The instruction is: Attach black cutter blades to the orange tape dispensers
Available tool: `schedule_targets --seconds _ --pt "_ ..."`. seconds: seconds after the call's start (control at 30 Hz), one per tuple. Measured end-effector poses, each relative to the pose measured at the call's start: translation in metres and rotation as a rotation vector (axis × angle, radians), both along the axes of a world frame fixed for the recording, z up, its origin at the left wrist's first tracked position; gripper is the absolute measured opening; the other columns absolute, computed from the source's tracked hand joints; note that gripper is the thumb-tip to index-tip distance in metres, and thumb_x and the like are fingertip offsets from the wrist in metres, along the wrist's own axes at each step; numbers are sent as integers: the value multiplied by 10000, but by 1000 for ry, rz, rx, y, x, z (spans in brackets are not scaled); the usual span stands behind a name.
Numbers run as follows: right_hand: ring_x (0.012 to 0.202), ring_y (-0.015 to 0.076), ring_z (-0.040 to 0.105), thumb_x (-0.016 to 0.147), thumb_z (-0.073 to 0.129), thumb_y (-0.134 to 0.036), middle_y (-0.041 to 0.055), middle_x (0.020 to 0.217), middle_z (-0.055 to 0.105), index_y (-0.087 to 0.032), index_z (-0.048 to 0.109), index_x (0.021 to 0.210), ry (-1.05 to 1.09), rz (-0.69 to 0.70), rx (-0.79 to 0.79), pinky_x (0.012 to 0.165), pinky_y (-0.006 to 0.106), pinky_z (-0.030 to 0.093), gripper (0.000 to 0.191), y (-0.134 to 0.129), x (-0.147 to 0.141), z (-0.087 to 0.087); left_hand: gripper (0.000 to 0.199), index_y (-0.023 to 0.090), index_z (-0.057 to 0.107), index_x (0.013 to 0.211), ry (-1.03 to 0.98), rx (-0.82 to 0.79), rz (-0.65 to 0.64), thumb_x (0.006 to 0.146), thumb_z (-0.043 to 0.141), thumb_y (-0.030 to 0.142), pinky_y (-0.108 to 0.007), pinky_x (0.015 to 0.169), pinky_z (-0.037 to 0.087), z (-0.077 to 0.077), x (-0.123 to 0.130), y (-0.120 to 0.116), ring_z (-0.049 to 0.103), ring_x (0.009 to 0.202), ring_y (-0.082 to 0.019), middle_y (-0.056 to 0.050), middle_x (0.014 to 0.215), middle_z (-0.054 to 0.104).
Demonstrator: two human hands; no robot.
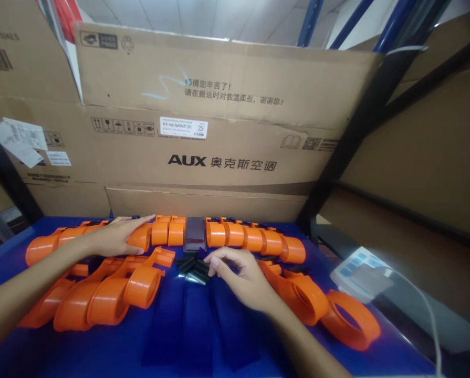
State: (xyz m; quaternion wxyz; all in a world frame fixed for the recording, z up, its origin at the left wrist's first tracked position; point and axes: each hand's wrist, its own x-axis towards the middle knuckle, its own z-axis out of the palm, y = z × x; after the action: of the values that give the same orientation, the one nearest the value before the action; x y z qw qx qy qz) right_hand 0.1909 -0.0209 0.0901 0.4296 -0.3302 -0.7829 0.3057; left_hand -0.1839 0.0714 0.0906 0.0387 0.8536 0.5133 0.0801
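My left hand (118, 236) reaches over the back row on the left, fingers spread round an orange ring-shaped part (139, 239). At the middle, my right hand (235, 268) has thumb and index finger pressed together at the edge of a small pile of black pieces (194, 266); what lies between the fingertips is too small to make out. Just behind the pile stands a dark rectangular object (195, 233). More orange parts (108, 302) lie in front of my left forearm, and others (351, 320) are to the right of my right hand.
A blue surface (171, 346) carries dark blue flat strips (197, 325) near the front. Behind it stands a large cardboard sheet (227, 184). On the right are a white device (361, 273) with a cable and a black metal post (337, 142).
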Motion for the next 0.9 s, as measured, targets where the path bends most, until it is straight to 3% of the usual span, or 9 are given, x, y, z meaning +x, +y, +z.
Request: schedule_targets --seconds 0.13,0.3,0.47,0.57,0.77,0.9 --pt "792 173 675 1007 550 -303 32 827 733 -185 695 815 1 11 -2 759 284 507 267 -1 1 2 928 285 314 1587 -5 3 14 786 663 599 -525 1180 238 11 -26 2 387 1443 -409 -101 1609 397" --pt "778 172 672 1003 553 -304 31 821 730 -187 698 813 12 10 -14 747 284 505 266 -2 1 3 786 249 401 1549 5 -62 72 814 645 381 -562 1149 276 10 -56 2 465 1381 -427 -98 1536 509" --pt "765 171 667 1004 554 -309 30 793 725 -184 703 827 8 14 -25 755 289 506 263 -1 0 3 807 239 443 1519 -7 -53 99 749 675 299 -547 1098 350 -4 -56 5 508 1341 -425 -106 1524 522" --pt "757 169 665 1005 552 -307 29 787 724 -183 698 808 5 12 -21 743 285 503 274 0 0 3 827 217 501 1473 -11 -40 99 681 728 287 -494 1066 394 -2 -48 4 559 1286 -408 -124 1466 578" --pt "760 165 668 1006 549 -287 23 774 719 -185 695 797 14 -4 -7 756 283 504 275 -3 0 4 687 145 535 1418 110 100 56 734 585 190 -458 1032 397 27 -35 -9 572 1219 -356 -116 1364 623" --pt "766 166 668 1005 552 -291 25 783 722 -186 694 786 11 6 -9 763 285 504 282 -4 0 6 687 103 548 1384 166 153 51 702 596 161 -406 989 410 51 -32 -15 569 1138 -320 -118 1255 639"
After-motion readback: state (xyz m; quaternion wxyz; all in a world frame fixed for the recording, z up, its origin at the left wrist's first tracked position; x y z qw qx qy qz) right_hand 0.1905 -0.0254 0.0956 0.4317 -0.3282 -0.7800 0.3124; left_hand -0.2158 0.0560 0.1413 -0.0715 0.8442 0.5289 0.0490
